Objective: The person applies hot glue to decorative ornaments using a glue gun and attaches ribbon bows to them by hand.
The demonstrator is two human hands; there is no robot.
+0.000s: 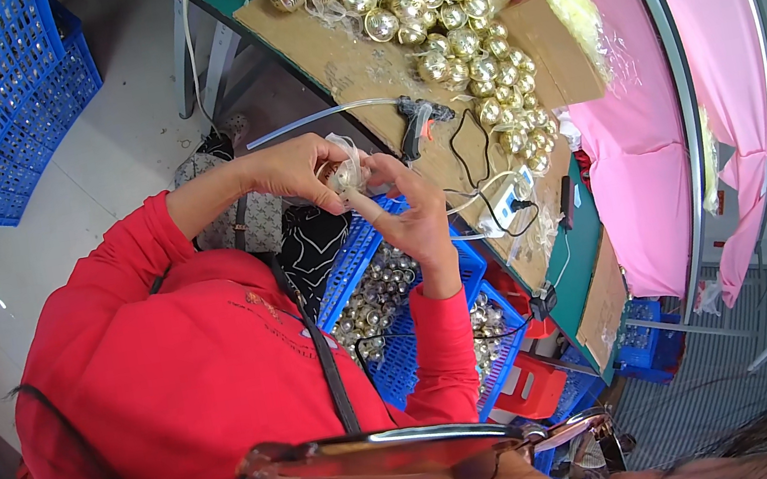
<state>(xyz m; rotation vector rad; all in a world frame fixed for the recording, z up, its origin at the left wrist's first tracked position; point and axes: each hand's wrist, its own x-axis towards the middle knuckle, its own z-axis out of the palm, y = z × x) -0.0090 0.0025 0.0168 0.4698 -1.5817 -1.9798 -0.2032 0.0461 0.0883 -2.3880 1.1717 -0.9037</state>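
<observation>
Ball (pixel 345 179), one, small, shiny, partly covered in whitish film: located between the two hands, in front of the table's near edge. Left hand (pixel 296 173): grasped the ball from its left, thumb and fingers curled round it. Right hand (pixel 412 216): grasped the same ball from the other side, thumb and fingers bent against it. Glue gun (pixel 413 125), dark: on the table just beyond the hands; its long pale rod (pixel 313 120) jutted past the near edge. Power strip (pixel 511 202), white: farther right, cable looping toward the gun. Cardboard sheet (pixel 301 38), brown: along the near edge, a strip of it showing between that edge and the heap of gold balls (pixel 405 4). Blue baskets (pixel 399 346), filled with small balls: below the hands, near the table's side. Pale floor (pixel 120 131): stretched leftward from the table to stacked blue crates (pixel 2 110).
</observation>
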